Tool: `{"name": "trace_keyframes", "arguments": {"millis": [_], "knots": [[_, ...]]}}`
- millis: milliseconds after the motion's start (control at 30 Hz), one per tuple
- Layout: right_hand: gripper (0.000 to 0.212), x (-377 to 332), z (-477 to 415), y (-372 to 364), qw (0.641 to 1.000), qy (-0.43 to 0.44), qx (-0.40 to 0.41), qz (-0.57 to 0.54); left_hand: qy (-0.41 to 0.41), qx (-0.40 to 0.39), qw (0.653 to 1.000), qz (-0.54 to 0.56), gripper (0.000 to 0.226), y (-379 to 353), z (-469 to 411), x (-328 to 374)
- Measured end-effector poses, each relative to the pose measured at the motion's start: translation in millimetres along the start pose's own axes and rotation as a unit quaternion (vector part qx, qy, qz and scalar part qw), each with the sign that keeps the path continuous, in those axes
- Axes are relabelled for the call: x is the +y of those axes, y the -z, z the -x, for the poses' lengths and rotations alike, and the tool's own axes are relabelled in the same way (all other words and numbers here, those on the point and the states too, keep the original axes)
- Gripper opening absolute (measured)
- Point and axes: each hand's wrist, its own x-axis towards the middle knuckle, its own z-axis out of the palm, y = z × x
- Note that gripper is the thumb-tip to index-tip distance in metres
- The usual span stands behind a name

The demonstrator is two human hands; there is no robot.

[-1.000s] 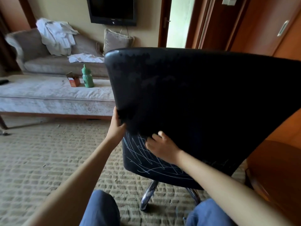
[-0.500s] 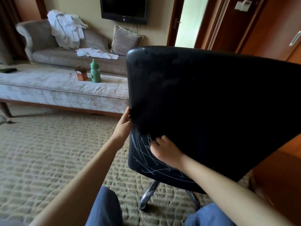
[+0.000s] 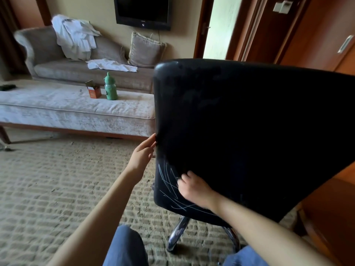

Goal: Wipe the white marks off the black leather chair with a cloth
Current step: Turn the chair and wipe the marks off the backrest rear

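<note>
The black leather chair stands right in front of me with its backrest facing me. White scribble marks cover the visible left part of the seat below the backrest. My left hand touches the backrest's left edge with fairly straight fingers. My right hand lies on the marked seat, its fingers curled at the backrest's lower edge with the tips hidden. Neither hand shows a cloth. A white cloth lies on the sofa seat far behind.
A long grey upholstered bench carries a green bottle and a small orange box. Behind it are a grey sofa with white laundry, a wall TV and an open doorway. Wooden furniture crowds the right. The floor is carpeted.
The chair has shifted right in my view, and less of the marked seat shows. My left hand's fingers have straightened on the backrest edge. My right hand stays at the backrest's lower edge.
</note>
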Motion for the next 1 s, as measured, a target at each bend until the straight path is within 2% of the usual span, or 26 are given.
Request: {"name": "trace_keyframes", "arguments": {"millis": [33, 67, 100, 167, 233, 267, 333, 433, 500, 567, 600, 667, 733, 800, 833, 900, 1000], "knots": [[0.016, -9.3, 6.9, -9.5, 0.998, 0.011, -0.054, -0.003, -0.002, -0.001, 1.0, 0.002, 0.063, 1.8, -0.4, -1.7], [0.019, -13.4, 8.6, -15.9, 0.997, 0.013, -0.071, -0.004, -0.006, -0.001, 1.0, -0.002, 0.061, 3.5, -0.5, -5.4], [0.02, -11.9, 7.2, -15.7, 0.998, 0.012, -0.055, -0.01, -0.005, -0.001, 1.0, -0.007, 0.06, 4.3, 0.0, -11.3], [0.009, 0.7, -6.7, 4.0, 0.998, -0.012, 0.055, -0.02, 0.018, 0.008, 1.0, -0.014, 0.06, 3.7, 4.6, -30.5], [0.017, 19.8, -30.9, 33.3, 0.97, -0.089, 0.222, -0.048, 0.045, 0.033, 0.998, -0.012, 0.059, 0.6, 9.1, -55.6], [0.016, 30.1, -42.0, 49.2, 0.951, -0.129, 0.274, -0.066, 0.057, 0.043, 0.997, -0.009, 0.06, -0.8, 11.5, -66.6], [0.013, 38.2, -55.8, 60.6, 0.93, -0.172, 0.316, -0.076, 0.075, 0.051, 0.996, -0.012, 0.064, -3.3, 14.5, -79.1], [0.016, 15.9, -46.3, 29.0, 0.958, -0.135, 0.245, -0.06, 0.106, 0.046, 0.993, -0.019, 0.064, -2.8, 17.4, -87.3], [0.024, -8.6, -31.6, -0.4, 0.988, -0.065, 0.13, -0.043, 0.122, 0.034, 0.992, -0.019, 0.062, -2.3, 18.5, -96.4], [0.025, -22.4, -24.0, -11.5, 0.999, -0.025, 0.035, -0.033, 0.125, 0.033, 0.991, -0.012, 0.059, -5.3, 20.0, -106.2], [0.025, -21.7, -26.8, -11.2, 0.999, -0.021, 0.04, -0.029, 0.126, 0.038, 0.991, -0.004, 0.057, -5.9, 19.8, -110.5], [0.024, -7.9, -43.8, 3.1, 0.988, -0.038, 0.149, -0.029, 0.125, 0.051, 0.991, 0.025, 0.053, -7.1, 17.9, -115.1], [0.016, 14.2, -64.6, 29.5, 0.958, -0.084, 0.271, -0.049, 0.125, 0.065, 0.989, 0.046, 0.049, -8.5, 18.1, -117.5], [0.012, 30.8, -81.9, 45.9, 0.929, -0.13, 0.34, -0.066, 0.121, 0.074, 0.989, 0.043, 0.047, -7.6, 18.8, -118.3], [0.012, 31.8, -86.6, 45.5, 0.927, -0.134, 0.343, -0.064, 0.12, 0.078, 0.989, 0.044, 0.045, -6.7, 18.8, -118.9], [0.013, 14.6, -84.2, 25.1, 0.948, -0.089, 0.302, -0.042, 0.122, 0.074, 0.989, 0.044, 0.042, -3.5, 18.3, -122.1], [0.021, -22.9, -62.0, -18.0, 0.988, 0.03, 0.15, -0.015, 0.131, 0.06, 0.989, 0.042, 0.042, 1.5, 15.8, -129.5]]}}
